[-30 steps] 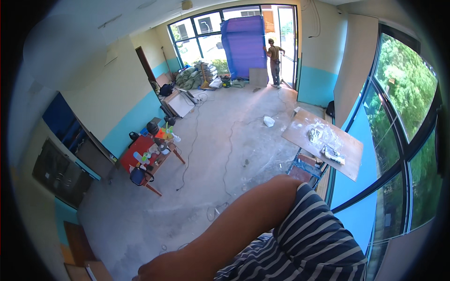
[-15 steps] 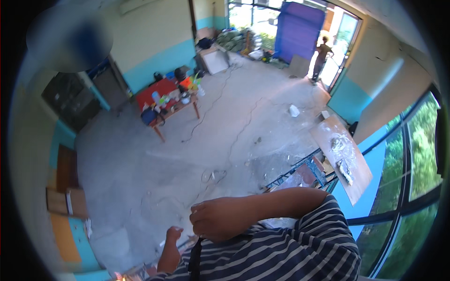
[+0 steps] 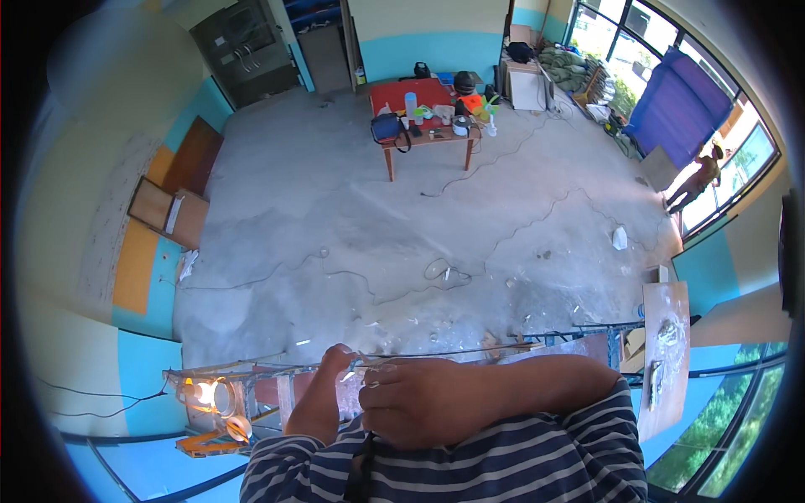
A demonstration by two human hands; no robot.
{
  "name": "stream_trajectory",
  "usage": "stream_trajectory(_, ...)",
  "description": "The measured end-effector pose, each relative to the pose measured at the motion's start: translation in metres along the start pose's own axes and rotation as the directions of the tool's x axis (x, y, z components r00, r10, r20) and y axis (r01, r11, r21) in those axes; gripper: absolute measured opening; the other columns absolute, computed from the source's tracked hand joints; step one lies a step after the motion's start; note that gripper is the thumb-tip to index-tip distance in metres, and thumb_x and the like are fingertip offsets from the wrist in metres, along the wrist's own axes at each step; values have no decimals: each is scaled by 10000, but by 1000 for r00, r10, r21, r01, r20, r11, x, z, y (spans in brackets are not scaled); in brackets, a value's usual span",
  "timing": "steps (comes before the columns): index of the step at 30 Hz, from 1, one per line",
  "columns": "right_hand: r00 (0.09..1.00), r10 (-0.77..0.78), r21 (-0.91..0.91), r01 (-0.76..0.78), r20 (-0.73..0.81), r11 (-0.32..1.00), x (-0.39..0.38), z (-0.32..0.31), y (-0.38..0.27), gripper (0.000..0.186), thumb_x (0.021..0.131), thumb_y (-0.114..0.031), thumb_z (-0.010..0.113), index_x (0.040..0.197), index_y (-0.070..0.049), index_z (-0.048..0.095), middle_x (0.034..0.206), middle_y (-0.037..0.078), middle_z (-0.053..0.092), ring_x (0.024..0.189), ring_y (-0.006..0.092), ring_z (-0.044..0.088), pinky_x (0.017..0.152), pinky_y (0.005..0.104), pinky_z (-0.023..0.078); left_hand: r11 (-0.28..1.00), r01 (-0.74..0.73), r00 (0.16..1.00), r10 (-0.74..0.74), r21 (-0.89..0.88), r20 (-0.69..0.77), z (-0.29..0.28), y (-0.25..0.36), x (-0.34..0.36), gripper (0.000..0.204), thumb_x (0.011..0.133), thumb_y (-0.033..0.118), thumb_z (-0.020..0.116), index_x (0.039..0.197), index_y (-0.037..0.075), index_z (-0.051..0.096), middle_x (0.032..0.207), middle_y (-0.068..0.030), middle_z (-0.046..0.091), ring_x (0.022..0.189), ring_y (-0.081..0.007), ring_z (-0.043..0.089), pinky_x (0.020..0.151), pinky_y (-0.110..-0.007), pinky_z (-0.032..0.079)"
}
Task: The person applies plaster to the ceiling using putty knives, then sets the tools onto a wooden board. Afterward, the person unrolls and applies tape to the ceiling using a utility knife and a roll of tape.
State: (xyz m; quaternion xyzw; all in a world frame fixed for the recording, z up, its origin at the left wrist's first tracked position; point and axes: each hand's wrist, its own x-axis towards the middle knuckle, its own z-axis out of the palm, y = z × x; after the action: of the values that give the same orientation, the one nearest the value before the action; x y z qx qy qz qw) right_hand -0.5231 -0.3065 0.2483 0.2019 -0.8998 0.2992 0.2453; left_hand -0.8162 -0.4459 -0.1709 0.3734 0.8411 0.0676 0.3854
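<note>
My right hand (image 3: 411, 404) is held before my chest, its fingers curled closed, with the forearm crossing from the right. Close to its fingertips is my left hand (image 3: 334, 362), its fingers bent inward. A small pale bit shows in the gap between the two hands, too small to name. What either hand holds is hidden. Below my right hand a black strap (image 3: 360, 469) runs down over my striped shirt (image 3: 503, 453).
Beneath me is a metal scaffold frame (image 3: 285, 369). A lit lamp (image 3: 201, 392) glows at lower left. A board with white plaster (image 3: 667, 335) lies at right. A cluttered red table (image 3: 394, 94), trailing cords (image 3: 537, 220) and a person (image 3: 698, 178) by the doorway are farther off.
My view has turned left, so the room has shifted right and the lamp has come into sight. My left hand has risen close to my right hand's fingertips.
</note>
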Motion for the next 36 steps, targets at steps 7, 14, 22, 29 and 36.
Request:
stream_trajectory(7, 998, 40, 122, -33, -57, 992, 62, 23, 0, 175, 748, -162, 614, 800, 5, 597, 819, 110, 541, 788, 240, 550, 723, 334, 491, 998, 53, 999, -53, 40, -5, -24, -55, 0, 538, 739, 466, 744, 1056, 36, 683, 1024, -179, 689, 986, -312, 656, 902, -386, 498)
stream_trajectory(14, 995, -30, 151, 45, -99, 988, 86, 35, 27, 149, 726, -120, 639, 796, 0, 586, 793, 96, 521, 777, 244, 543, 727, 348, 490, 994, 109, 994, -108, -25, 23, -30, -131, 17, 455, 809, 449, 670, 1109, 108, 657, 1130, -156, 656, 1069, -319, 619, 919, -413, 489)
stream_trajectory(22, 995, -84, 607, 40, 45, 794, 63, 25, 33, 131, 821, -69, 649, 898, 32, 619, 842, 129, 575, 804, 272, 562, 714, 385, 475, 978, 185, 982, -180, 91, -60, -26, -96, -18, 736, 777, 521, 679, 1285, 9, 531, 1265, -230, 567, 1187, -361, 543, 996, -420, 446)
stream_trajectory(29, 971, 89, 877, -237, 220, 418, 21, -5, 65, 311, 797, -210, 702, 999, 23, 662, 854, 119, 600, 794, 226, 567, 700, 321, 440, 999, -8, 973, 19, 47, -229, 53, -146, -34, 585, 763, 451, 689, 1183, 49, 622, 1130, -217, 641, 1055, -368, 615, 921, -422, 491)
stream_trajectory(36, 317, 948, 411, -865, 5, 287, -164, 66, 190, 364, 964, -259, 493, 672, -43, 509, 574, 10, 439, 553, 133, 403, 529, 311, 327, 949, 258, 931, -294, -181, -217, 31, -77, -125, 445, 798, 413, 645, 1047, 47, 686, 1074, -165, 666, 976, -368, 632, 866, -431, 506)
